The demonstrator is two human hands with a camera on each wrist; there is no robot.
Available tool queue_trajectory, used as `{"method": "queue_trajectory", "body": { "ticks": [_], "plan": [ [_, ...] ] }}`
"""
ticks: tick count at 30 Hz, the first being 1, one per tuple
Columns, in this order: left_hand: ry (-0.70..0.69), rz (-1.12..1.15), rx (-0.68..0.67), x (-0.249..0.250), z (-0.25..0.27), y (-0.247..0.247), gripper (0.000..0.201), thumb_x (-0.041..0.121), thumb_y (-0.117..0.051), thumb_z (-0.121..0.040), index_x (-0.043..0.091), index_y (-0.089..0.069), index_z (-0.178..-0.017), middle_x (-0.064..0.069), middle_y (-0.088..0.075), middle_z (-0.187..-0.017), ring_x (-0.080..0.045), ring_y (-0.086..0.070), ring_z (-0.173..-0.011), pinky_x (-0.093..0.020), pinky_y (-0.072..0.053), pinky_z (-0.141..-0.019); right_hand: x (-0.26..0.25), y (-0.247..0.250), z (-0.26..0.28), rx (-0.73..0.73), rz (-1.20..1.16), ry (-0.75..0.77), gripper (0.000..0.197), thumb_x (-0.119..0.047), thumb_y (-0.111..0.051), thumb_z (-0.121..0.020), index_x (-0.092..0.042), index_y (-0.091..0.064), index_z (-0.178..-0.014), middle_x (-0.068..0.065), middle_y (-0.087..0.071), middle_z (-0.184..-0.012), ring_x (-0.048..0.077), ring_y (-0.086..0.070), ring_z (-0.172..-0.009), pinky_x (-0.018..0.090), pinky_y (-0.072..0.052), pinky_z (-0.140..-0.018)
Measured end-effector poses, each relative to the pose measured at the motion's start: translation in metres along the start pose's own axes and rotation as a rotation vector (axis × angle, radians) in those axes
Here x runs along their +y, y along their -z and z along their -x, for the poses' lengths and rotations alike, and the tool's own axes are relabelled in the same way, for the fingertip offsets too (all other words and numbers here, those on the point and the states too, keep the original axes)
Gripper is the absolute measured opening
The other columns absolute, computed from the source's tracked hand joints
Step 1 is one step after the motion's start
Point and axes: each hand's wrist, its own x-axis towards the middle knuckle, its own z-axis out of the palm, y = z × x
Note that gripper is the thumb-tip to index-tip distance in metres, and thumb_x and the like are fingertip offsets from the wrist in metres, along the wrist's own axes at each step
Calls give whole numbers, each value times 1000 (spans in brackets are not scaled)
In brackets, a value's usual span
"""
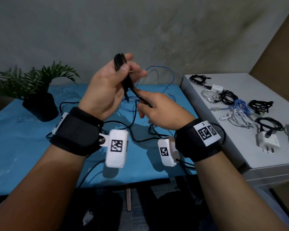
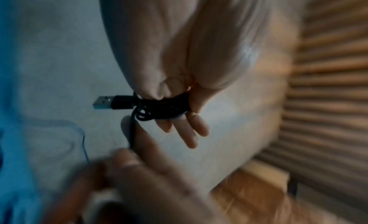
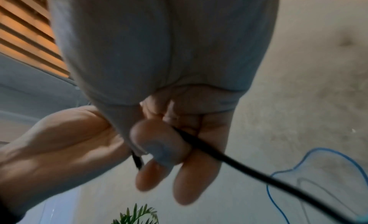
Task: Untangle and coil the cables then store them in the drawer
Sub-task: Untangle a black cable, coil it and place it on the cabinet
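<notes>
My left hand (image 1: 122,72) is raised above the blue table (image 1: 23,139) and pinches a folded bundle of black cable (image 1: 122,69) between thumb and fingers. In the left wrist view the black cable bundle (image 2: 165,108) shows several loops under the thumb, with its USB plug (image 2: 102,104) sticking out to the left. My right hand (image 1: 143,104) pinches the loose strand of the same black cable (image 3: 229,159) just below the bundle. A blue cable (image 1: 163,75) and thin black cables (image 1: 140,137) lie tangled on the table beneath both hands.
A potted plant (image 1: 37,90) stands at the table's back left. A grey cabinet top (image 1: 257,157) to the right carries several coiled black, white and blue cables (image 1: 240,104) and a white charger (image 1: 267,142). A concrete wall rises behind.
</notes>
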Motion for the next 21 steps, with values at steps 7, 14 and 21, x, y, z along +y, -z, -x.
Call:
{"method": "queue_trajectory", "body": {
  "ticks": [7,14,21],
  "plan": [
    [12,-1287,-158,-15,5,-2,13,14,-43,-105,4,-48,-113,11,-60,-79,1,-62,-74,-16,-40,-62,-14,24,12,54,-159,-39,21,-11,-48,-87,-21,-54,-104,10,-64,-64,25,-54,-52,43,-51,-54],
    [277,-662,-327,5,11,2,45,40,-40,-108,5,-66,-115,-2,-44,-62,-17,-38,-53,-39,-39,-69,7,53,19,352,-270,81,11,-14,-59,-99,-19,-51,-104,2,-52,-77,38,-48,-72,46,-41,-65],
    [315,58,-321,12,12,-4,29,27,-34,-106,15,-48,-84,9,-41,-49,-9,-44,-40,-28,-53,-67,4,36,7,578,-314,104,21,-29,-63,-100,-10,-62,-91,12,-51,-69,20,-45,-60,31,-38,-56]
  ]
}}
